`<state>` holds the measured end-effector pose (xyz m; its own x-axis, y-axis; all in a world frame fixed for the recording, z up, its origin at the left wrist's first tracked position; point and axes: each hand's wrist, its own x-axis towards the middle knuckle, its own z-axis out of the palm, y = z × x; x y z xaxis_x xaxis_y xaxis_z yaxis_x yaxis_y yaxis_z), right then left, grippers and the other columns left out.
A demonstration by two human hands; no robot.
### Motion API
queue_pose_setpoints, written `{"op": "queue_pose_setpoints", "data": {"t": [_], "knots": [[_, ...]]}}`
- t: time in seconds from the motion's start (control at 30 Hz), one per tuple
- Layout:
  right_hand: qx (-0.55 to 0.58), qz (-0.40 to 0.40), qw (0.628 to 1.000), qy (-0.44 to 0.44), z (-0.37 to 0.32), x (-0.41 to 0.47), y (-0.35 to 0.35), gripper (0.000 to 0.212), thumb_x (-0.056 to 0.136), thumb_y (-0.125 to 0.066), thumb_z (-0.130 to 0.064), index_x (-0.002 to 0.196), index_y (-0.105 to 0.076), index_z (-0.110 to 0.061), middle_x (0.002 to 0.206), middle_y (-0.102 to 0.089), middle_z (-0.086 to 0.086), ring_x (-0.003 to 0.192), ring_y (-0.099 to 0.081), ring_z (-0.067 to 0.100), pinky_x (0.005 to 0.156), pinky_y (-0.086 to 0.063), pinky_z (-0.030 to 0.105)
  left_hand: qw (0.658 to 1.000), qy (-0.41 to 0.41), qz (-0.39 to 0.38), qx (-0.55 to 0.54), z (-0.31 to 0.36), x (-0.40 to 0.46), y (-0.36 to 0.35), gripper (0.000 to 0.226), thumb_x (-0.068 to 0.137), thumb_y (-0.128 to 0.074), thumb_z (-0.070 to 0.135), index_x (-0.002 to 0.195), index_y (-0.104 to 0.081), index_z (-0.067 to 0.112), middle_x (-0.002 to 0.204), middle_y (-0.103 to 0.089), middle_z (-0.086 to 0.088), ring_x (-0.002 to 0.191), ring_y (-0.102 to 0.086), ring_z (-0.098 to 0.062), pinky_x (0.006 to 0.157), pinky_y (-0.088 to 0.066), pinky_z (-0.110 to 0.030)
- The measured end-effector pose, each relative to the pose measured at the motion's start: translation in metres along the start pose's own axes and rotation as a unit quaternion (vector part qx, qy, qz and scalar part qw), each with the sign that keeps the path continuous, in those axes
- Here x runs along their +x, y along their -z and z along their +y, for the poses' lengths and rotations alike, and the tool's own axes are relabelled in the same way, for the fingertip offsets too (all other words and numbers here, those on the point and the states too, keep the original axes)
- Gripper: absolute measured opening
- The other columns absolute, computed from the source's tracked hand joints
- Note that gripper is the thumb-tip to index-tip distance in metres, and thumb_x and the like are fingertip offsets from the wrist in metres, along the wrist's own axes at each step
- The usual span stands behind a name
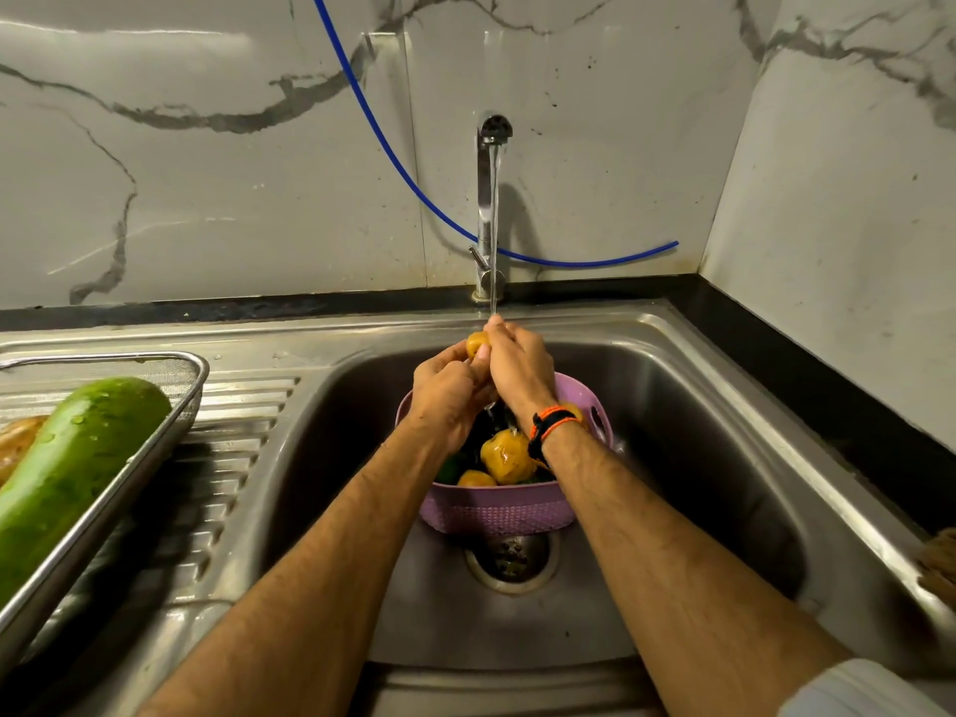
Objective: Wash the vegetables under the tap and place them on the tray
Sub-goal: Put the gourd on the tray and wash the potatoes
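Two hands wash a small yellow vegetable under the running tap.

The steel sink (pixel 672 385) lies all around the hands. Far to the left, the tray (pixel 129 458) holds a big green gourd (pixel 77 468). Just below the hands sits the purple basket (pixel 496 509) with more yellow vegetables (pixel 504 455). The tap (pixel 489 199) pours on the left hand (pixel 447 401) and right hand (pixel 517 364), both gripping the small yellow vegetable (pixel 476 344).

Open sink (pixel 698 406) floor at 3 and 9 o'clock of the basket (pixel 496 509); tap (pixel 486 199) stands at 12 o'clock; tray (pixel 103 489) with gourd (pixel 77 468) blocks the drainboard (pixel 233 432) at 9 o'clock.
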<state>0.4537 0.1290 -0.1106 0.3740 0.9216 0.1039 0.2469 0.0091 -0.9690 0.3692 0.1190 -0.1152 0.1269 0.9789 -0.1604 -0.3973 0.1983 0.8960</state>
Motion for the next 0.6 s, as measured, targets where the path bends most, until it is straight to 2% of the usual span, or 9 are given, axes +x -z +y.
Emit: {"op": "queue_pose_setpoints", "data": {"t": [0.07,0.2,0.23,0.3,0.37,0.5,0.53,0.6], "knots": [[0.018,-0.004,1.000,-0.014,0.000,-0.001,-0.004,0.034,0.104,-0.039,-0.034,0.117,-0.064,-0.016,0.105,-0.062,0.003,0.096,-0.055,0.018,0.083,-0.042,0.031,1.000,-0.006,0.001,0.002,-0.001,-0.001,-0.002,0.027,0.100,-0.049,0.000,0.122,-0.065,0.003,0.113,-0.069,-0.018,0.102,-0.067,-0.028,0.070,-0.059,-0.032],[0.073,0.000,0.997,-0.037,-0.006,-0.004,-0.009,0.033,0.100,-0.042,-0.024,0.125,-0.064,-0.019,0.129,-0.061,0.006,0.118,-0.055,0.022,0.105,-0.044,0.043,1.000,-0.006,0.008,-0.026,0.001,-0.007,-0.008,0.021,0.102,-0.049,0.010,0.102,-0.070,0.012,0.111,-0.071,-0.015,0.109,-0.067,-0.028,0.078,-0.060,-0.034],[0.084,-0.006,0.996,-0.039,-0.007,-0.005,-0.010,0.034,0.100,-0.042,-0.023,0.124,-0.065,-0.019,0.130,-0.061,0.006,0.119,-0.055,0.023,0.106,-0.043,0.044,1.000,-0.007,0.017,-0.024,0.000,-0.007,-0.008,0.021,0.102,-0.050,0.009,0.103,-0.070,0.012,0.110,-0.071,-0.014,0.108,-0.067,-0.027,0.076,-0.060,-0.033],[0.112,-0.021,0.993,-0.044,-0.006,-0.005,-0.008,0.032,0.098,-0.044,-0.023,0.118,-0.069,-0.020,0.125,-0.063,0.006,0.117,-0.057,0.024,0.105,-0.045,0.046,0.999,-0.001,0.021,-0.029,0.000,-0.006,-0.008,0.024,0.101,-0.050,0.005,0.117,-0.068,0.009,0.112,-0.070,-0.014,0.107,-0.067,-0.026,0.074,-0.061,-0.032],[0.130,-0.031,0.989,-0.056,-0.007,-0.003,-0.006,0.028,0.095,-0.048,-0.024,0.109,-0.072,-0.021,0.118,-0.065,0.008,0.113,-0.059,0.026,0.102,-0.048,0.048,0.999,-0.002,0.012,-0.031,0.001,-0.005,-0.008,0.034,0.099,-0.049,-0.003,0.130,-0.061,0.005,0.115,-0.069,-0.015,0.107,-0.066,-0.027,0.082,-0.060,-0.037],[0.058,-0.025,0.995,-0.076,-0.011,0.003,-0.001,0.023,0.097,-0.047,-0.030,0.085,-0.067,-0.027,0.101,-0.063,0.006,0.103,-0.058,0.027,0.097,-0.050,0.048,0.999,-0.039,-0.014,0.013,-0.002,-0.006,-0.009,0.044,0.094,-0.049,-0.015,0.132,-0.059,0.004,0.115,-0.069,-0.018,0.109,-0.066,-0.030,0.093,-0.057,-0.044],[0.045,-0.026,0.996,-0.077,-0.011,0.002,0.000,0.023,0.099,-0.044,-0.031,0.089,-0.065,-0.026,0.106,-0.062,0.008,0.104,-0.058,0.027,0.097,-0.050,0.047,0.999,-0.043,-0.015,0.019,-0.003,-0.005,-0.009,0.043,0.094,-0.048,-0.014,0.131,-0.060,0.004,0.117,-0.068,-0.019,0.110,-0.066,-0.029,0.094,-0.056,-0.044],[0.033,-0.026,0.997,-0.059,-0.008,0.000,-0.003,0.028,0.104,-0.037,-0.033,0.110,-0.062,-0.022,0.118,-0.059,0.010,0.105,-0.056,0.024,0.096,-0.048,0.040,0.998,-0.052,0.003,0.026,-0.006,-0.003,-0.009,0.040,0.095,-0.048,-0.012,0.127,-0.063,0.006,0.120,-0.068,-0.017,0.111,-0.066,-0.027,0.096,-0.055,-0.044]]}}
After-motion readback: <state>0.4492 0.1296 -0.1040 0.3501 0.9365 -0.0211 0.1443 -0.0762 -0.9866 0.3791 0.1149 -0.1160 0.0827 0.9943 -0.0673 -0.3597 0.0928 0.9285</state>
